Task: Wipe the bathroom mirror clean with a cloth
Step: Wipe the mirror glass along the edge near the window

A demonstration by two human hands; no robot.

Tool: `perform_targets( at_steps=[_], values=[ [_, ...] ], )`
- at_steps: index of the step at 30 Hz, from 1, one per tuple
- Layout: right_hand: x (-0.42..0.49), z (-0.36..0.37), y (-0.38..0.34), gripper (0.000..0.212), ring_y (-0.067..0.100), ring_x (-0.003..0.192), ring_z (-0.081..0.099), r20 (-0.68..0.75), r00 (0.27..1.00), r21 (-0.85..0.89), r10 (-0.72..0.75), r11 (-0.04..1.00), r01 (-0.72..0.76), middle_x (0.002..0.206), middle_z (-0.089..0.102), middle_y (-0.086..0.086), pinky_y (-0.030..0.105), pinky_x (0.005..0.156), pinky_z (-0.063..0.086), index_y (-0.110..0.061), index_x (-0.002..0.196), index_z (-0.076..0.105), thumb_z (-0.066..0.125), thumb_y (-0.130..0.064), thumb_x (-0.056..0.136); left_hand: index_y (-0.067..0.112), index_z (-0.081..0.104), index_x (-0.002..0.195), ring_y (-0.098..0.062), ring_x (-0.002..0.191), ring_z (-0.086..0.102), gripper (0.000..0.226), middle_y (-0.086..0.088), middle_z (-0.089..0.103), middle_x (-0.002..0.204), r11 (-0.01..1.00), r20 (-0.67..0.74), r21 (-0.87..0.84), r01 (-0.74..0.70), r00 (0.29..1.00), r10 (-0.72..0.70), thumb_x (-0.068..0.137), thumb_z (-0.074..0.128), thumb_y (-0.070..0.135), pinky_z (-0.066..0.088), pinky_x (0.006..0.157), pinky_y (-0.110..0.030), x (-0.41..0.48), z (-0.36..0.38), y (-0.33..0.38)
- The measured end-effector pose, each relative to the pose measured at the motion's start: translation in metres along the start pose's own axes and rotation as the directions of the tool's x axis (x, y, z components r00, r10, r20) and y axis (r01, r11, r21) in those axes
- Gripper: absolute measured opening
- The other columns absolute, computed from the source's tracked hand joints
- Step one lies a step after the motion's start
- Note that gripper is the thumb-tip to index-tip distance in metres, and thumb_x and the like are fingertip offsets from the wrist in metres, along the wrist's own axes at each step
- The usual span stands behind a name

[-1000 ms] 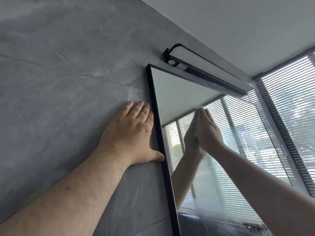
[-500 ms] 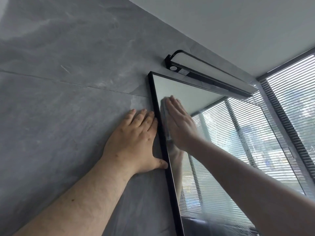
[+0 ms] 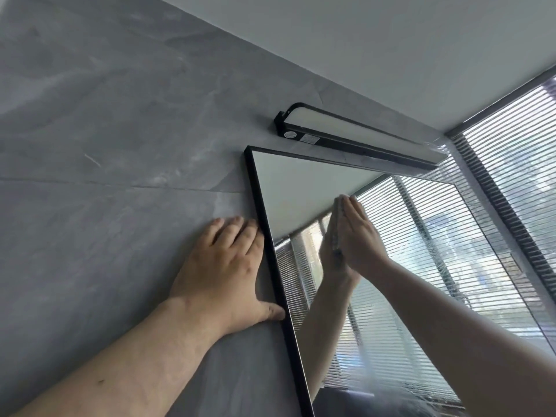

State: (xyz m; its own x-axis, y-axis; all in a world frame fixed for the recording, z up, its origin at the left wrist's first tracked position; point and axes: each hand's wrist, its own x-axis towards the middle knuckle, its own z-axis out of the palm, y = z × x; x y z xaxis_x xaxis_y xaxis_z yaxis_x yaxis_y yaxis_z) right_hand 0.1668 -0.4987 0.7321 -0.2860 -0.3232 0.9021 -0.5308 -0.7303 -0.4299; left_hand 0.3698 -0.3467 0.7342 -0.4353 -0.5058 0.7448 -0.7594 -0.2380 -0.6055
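The right hand [image 3: 358, 239] presses flat on the upper part of the mirror [image 3: 288, 188], fingers straight and together, a thin cloth [image 3: 337, 236] just visible under its palm. The left hand [image 3: 224, 266] lies flat on the grey tiled wall [image 3: 120, 130], fingers slightly spread, thumb touching the mirror's black frame [image 3: 270, 260].

Soft daylight enters through the slatted blinds [image 3: 511, 164] at the right of the frame and we see it repeated in the mirror [image 3: 301, 188]. Shadows stay faint on the grey wall [image 3: 105, 130]. We note wide-angle bending along the edges, slight blur at the lower right, and streaky glare on the glass.
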Motion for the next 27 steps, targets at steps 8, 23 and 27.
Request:
perform_targets(
  at_steps=[8,23,27],
  values=[
    [0.01,-0.001,0.014,0.045,0.008,0.15,0.015,-0.055,0.992,0.178,0.111,0.979,-0.1,0.162,0.026,-0.008,0.032,0.125,0.008,-0.025,0.151,0.041,0.035,-0.033,0.107,0.009,0.011,0.156,-0.022,0.152,0.005,0.13,-0.008,0.005,0.165,0.997,-0.034,0.047,-0.068,0.997,0.069,0.056,0.003,0.091,0.007,0.123,-0.043,0.026,-0.007,-0.025],
    [0.008,0.009,-0.093,0.075,0.008,0.149,0.011,0.176,0.851,0.053,-0.495,0.868,0.494,0.163,0.022,-0.005,0.003,0.11,-0.007,-0.024,0.154,0.034,0.028,-0.026,0.079,0.014,-0.007,0.156,-0.018,0.151,-0.012,0.113,-0.003,-0.009,0.165,0.999,-0.068,0.033,-0.014,0.998,0.017,0.075,0.02,0.087,-0.012,0.122,-0.039,0.022,-0.001,-0.022],
    [-0.011,0.001,-0.076,0.077,0.013,0.142,0.026,0.194,0.81,-0.049,-0.554,0.819,0.572,0.156,0.036,-0.008,0.025,0.12,0.016,-0.024,0.15,0.041,0.02,-0.034,0.076,0.012,-0.007,0.156,-0.019,0.151,-0.012,0.113,-0.004,-0.008,0.165,0.999,-0.078,0.033,-0.02,0.997,0.022,0.075,0.018,0.087,-0.013,0.121,-0.039,0.023,-0.001,-0.021]
  ],
)
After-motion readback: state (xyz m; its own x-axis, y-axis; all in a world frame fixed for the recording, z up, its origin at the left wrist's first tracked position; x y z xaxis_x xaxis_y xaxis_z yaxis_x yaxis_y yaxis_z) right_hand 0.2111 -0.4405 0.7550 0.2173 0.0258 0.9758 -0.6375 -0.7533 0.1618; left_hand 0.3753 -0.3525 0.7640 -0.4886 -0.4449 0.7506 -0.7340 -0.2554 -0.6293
